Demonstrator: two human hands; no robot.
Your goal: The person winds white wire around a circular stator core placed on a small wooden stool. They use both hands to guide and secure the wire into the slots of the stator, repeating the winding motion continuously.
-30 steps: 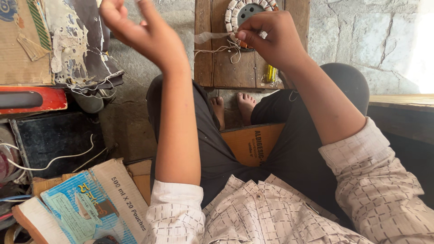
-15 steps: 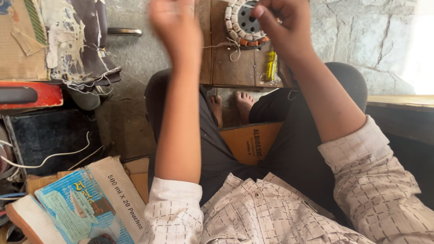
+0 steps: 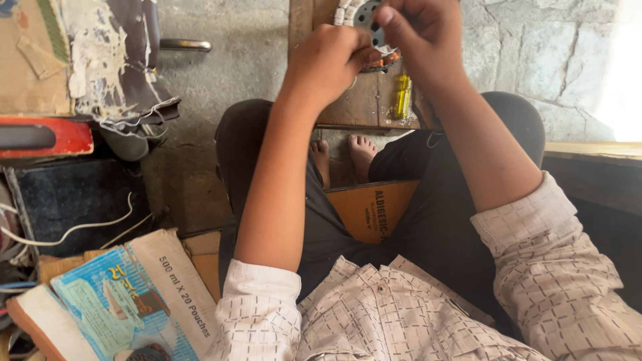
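Vs half a sec ago: left hand [image 3: 329, 67] has dropped from raised & blurred, now down at 12 o'clock, meeting right hand [image 3: 420, 37]. Hands together, w/ both closed on the round wound coil part [image 3: 364, 15] at top edge. Left is fisted, knuckles up, forearm running straight from 6 to 12. Right fingers curled, pinching at the part's rim, forearm angled in from 4 o'clock. Part sits on wooden board [image 3: 354, 107], beyond the bare feet [image 3: 344, 155]; yellow screwdriver [image 3: 401, 95] lies on board just below the right hand. Book [image 3: 100, 304] at 8 o'clock.
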